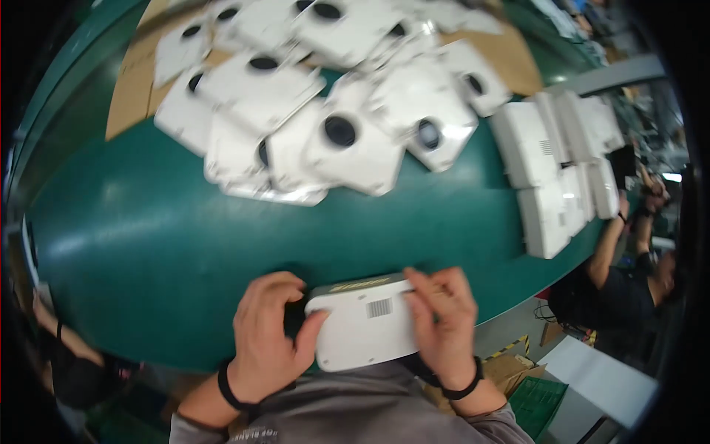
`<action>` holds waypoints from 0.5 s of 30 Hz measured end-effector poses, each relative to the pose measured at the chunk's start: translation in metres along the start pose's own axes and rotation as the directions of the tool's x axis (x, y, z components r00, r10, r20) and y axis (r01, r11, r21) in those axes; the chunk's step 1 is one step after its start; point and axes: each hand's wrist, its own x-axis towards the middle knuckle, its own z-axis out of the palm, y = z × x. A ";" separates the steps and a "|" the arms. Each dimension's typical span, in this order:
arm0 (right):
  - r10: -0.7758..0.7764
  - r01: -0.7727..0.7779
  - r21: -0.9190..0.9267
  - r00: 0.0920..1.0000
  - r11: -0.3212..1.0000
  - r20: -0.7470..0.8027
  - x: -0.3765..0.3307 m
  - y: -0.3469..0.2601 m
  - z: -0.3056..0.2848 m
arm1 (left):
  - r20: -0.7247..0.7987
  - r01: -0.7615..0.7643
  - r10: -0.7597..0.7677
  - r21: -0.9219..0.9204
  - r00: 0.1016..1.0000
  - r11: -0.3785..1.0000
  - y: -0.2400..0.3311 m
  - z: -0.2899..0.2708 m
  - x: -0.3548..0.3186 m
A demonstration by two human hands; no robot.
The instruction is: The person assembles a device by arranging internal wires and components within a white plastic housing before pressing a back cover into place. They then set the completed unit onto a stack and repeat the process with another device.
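Observation:
A white, flat, box-shaped plastic device (pixel 367 334) with rounded corners is tilted toward me at the near table edge. A dark strip with yellowish marks runs along its far side, and a small patch of grey lines is on its face. My right hand (pixel 446 325) grips its right end, thumb on the face and fingers at the far corner. At the left end, my left hand (pixel 272 329) has its thumb touching the edge; its curved fingers stand apart from the thumb, with a gap to the device. The device's underside is hidden.
White panels with round black parts (pixel 340 132) lie heaped on the green table (pixel 148 244), partly over cardboard (pixel 133 92). White boxes (pixel 543 222) stand in rows at the right. Other people's arms (pixel 608 240) show at both sides. A green crate (pixel 538 405) sits low right.

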 end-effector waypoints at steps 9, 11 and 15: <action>-0.026 0.031 -0.126 0.999 0.992 0.041 -0.017 -0.010 -0.008 | 0.543 -0.513 0.298 0.302 0.785 0.803 0.034 0.004 -0.011; -0.007 0.017 -0.164 0.998 0.986 0.061 -0.023 -0.009 -0.010 | 0.560 -0.561 0.324 0.322 0.762 0.763 0.027 0.004 -0.016; 0.202 -0.112 -0.243 0.899 0.964 0.388 -0.031 0.011 0.002 | 0.588 -0.549 0.310 0.283 0.747 0.787 0.017 0.007 -0.021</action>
